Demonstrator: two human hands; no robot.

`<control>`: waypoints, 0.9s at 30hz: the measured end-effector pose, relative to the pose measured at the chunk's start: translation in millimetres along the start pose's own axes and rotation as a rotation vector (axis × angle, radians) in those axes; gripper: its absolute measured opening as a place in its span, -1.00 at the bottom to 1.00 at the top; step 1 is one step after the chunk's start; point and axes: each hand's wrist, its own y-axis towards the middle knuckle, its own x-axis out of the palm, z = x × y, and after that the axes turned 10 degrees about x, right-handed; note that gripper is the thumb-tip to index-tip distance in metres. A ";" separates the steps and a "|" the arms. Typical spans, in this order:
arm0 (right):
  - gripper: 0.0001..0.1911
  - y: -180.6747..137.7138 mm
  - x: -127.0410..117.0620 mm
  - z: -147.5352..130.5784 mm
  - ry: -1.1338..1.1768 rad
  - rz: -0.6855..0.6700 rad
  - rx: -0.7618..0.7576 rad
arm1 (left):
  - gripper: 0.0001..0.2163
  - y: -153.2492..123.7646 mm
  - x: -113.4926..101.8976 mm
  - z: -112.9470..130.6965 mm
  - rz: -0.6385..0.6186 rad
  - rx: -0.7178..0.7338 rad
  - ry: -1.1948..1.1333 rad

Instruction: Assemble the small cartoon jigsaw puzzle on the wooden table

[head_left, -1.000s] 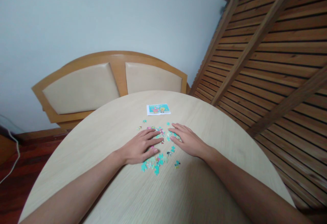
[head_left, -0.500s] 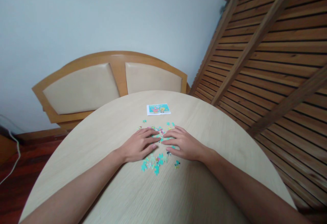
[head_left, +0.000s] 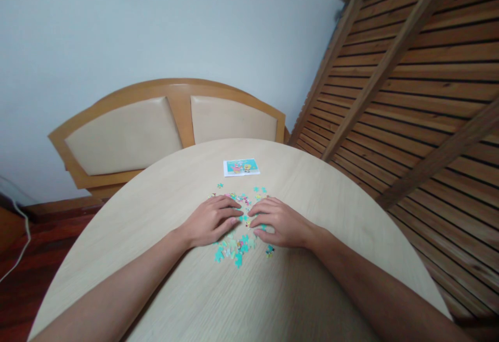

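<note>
Small jigsaw pieces [head_left: 239, 255], mostly turquoise with some yellow and pink, lie scattered on the round table between and around my hands. My left hand [head_left: 212, 220] rests palm down over the left side of the pieces, its fingers stretched out toward the right. Opposite it, my right hand [head_left: 283, 222] lies palm down with fingers apart, its tips near a yellow piece [head_left: 248, 224]. Neither hand visibly grips a piece; whatever is beneath the palms and fingers is hidden. Beyond the pieces lies a small picture card [head_left: 242, 167] with a pink and a yellow cartoon figure on turquoise.
The pale wooden table [head_left: 163, 290] has a rounded far edge. Behind it stands a wooden headboard [head_left: 179, 92] with cream panels against the wall. A slatted wooden frame [head_left: 390, 92] leans at the right. A white cable [head_left: 27, 233] hangs at the far left.
My right fingertips have drawn slightly nearer to me and curled a little. Pieces between the hands have shifted, and a yellow one now shows by the right fingers. My left hand has barely moved.
</note>
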 end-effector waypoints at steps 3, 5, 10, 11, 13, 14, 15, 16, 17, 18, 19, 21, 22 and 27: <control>-0.54 -1.1 0.1 -1.1 -0.004 -0.042 0.047 | -0.68 -1.3 0.1 -4.7 0.076 -0.128 0.064; -0.45 -1.8 0.5 -1.3 -0.001 -0.068 0.058 | -0.70 -3.2 1.1 -8.9 0.098 -0.180 0.101; -0.56 -1.6 1.0 0.4 -0.004 -0.056 0.062 | -0.77 -6.3 4.6 -14.2 0.086 -0.124 0.073; -0.60 -1.4 0.8 1.1 -0.009 -0.045 0.060 | -0.77 -6.4 5.1 -14.1 0.082 -0.101 0.052; -0.66 -1.1 0.3 2.5 -0.015 -0.022 0.056 | -0.78 -6.2 6.0 -13.4 0.067 -0.054 0.004; -0.68 -1.0 0.0 3.0 -0.016 -0.013 0.060 | -0.78 -6.2 6.4 -13.0 0.060 -0.041 -0.015; -0.69 -1.0 -0.3 3.3 -0.017 -0.006 0.069 | -0.77 -6.2 6.8 -12.6 0.054 -0.038 -0.028; -0.69 -1.0 -0.5 3.3 -0.017 -0.003 0.078 | -0.76 -6.3 7.3 -12.5 0.052 -0.043 -0.035; -0.68 -1.1 -0.7 3.0 -0.017 -0.007 0.086 | -0.76 -6.4 7.9 -12.4 0.052 -0.054 -0.037; -0.65 -1.3 -0.7 2.5 -0.018 -0.015 0.091 | -0.75 -6.5 8.5 -12.5 0.052 -0.067 -0.036; -0.60 -1.6 -0.7 1.9 -0.021 -0.030 0.094 | -0.74 -6.6 9.1 -12.5 0.052 -0.079 -0.033; -0.47 -2.3 -0.1 0.4 -0.030 -0.075 0.102 | -0.72 -6.4 9.5 -12.4 0.046 -0.087 -0.036; -0.40 -2.7 0.3 -0.3 -0.035 -0.105 0.110 | -0.72 -6.3 9.1 -12.3 0.042 -0.083 -0.039; -0.29 -3.8 0.4 -1.9 -0.036 -0.208 0.159 | -0.68 -9.5 -1.1 -15.6 0.023 -0.031 -0.024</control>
